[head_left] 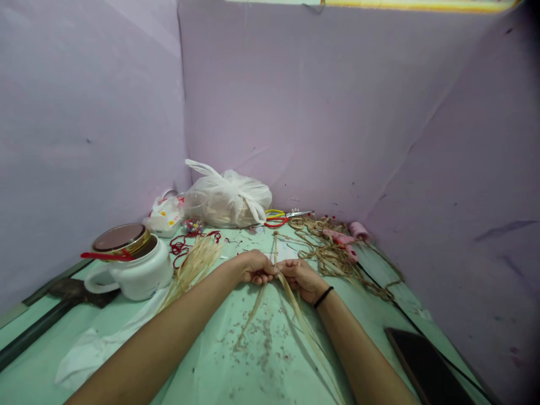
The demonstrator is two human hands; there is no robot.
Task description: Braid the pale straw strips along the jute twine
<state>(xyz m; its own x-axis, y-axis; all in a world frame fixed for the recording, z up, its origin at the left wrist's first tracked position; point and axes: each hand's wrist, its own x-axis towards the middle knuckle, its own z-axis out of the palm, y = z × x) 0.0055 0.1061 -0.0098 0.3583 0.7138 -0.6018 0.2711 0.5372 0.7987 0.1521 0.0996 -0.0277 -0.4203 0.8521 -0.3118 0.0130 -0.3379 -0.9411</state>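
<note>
My left hand point(255, 266) and my right hand point(300, 278) meet at the middle of the green table point(236, 371), both closed in a pinch on pale straw strands point(291, 298). The strands run between the fingers, with a thin end reaching away toward the back and loose ends trailing toward me. A black band sits on my right wrist. A bundle of straw point(194, 264) lies just left of my left forearm.
A white pot with a brown lid point(130, 264) stands at left, red cord point(182, 245) behind it. A white plastic bag point(230, 198), scissors point(287, 216), tangled jute twine point(337, 253) and a pink glue gun point(342, 241) lie at the back. A dark phone point(426, 363) rests at right. Purple walls enclose the table.
</note>
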